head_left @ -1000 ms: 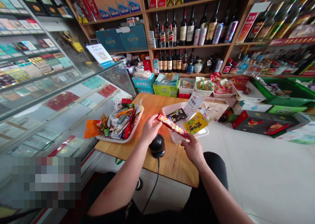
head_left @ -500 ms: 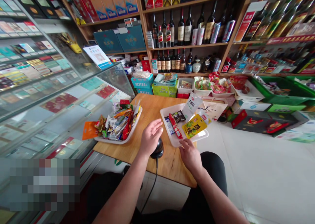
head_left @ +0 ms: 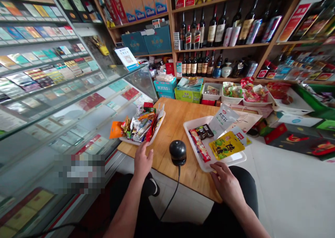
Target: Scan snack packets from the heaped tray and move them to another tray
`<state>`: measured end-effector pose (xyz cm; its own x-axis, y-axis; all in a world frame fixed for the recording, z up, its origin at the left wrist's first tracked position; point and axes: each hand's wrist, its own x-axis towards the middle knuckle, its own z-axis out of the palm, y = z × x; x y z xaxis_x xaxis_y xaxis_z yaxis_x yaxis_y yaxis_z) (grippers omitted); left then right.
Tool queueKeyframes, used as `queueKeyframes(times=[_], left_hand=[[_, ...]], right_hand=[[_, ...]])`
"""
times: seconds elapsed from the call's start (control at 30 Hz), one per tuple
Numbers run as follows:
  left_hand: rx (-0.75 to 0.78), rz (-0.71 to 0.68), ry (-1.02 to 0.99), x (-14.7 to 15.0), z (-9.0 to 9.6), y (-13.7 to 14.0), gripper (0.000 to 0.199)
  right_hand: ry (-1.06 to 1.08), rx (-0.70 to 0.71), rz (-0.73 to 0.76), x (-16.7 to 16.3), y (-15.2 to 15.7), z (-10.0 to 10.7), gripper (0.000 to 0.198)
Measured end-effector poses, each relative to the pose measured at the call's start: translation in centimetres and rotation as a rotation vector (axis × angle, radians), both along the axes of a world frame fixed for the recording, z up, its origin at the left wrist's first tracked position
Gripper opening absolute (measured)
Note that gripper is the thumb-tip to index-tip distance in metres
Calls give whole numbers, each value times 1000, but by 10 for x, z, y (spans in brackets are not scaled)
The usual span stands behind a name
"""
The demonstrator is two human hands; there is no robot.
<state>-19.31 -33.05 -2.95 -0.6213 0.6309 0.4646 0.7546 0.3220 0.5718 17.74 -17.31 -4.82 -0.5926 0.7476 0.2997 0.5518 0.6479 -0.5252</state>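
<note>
From the head view, I'd say whoever sits here would do best to take one packet at a time by a loose end from the full tray (head_left: 158, 130), lifting it straight up so that its jumbled packets (head_left: 142, 126) don't spill over the side, while the right hand steadies the other tray (head_left: 196, 123). A light touch seems wise there, since that rim sits close to the table (head_left: 172, 116) edge, and a swing across should clear the black device (head_left: 178, 150) and its cable (head_left: 171, 192). The hands are well apart, the device between them. The left hand (head_left: 143, 163) is empty, thumb spread from the fingers, its fingertips right at the full tray's near side; whether they touch, I can't tell. The right hand (head_left: 227, 182) has its fingers bent at the other tray's near rim, and I can't make out whether it grips. Just beyond it in that tray lie a long red packet (head_left: 199, 145), a yellow one (head_left: 227, 145) and, farther off, a black one (head_left: 205, 131).
</note>
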Motion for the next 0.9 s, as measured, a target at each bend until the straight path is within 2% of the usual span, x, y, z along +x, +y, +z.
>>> queueKeyframes(times=[0.17,0.3,0.5,0.9], left_hand=[[-207,-90,212,-49,-8,-4,36],[-286,-126,293,-59,-3,-2,30],[-288,-119,314,-45,-2,-11,28],[-222,-115,240,-2,-3,-70,30]], right_hand=[[14,33,-1,-2,-1,-8,32],[5,53,-8,-2,-2,-14,34],[-4,64,-16,-5,-4,-12,35],[18,83,-16,-23,15,-16,35]])
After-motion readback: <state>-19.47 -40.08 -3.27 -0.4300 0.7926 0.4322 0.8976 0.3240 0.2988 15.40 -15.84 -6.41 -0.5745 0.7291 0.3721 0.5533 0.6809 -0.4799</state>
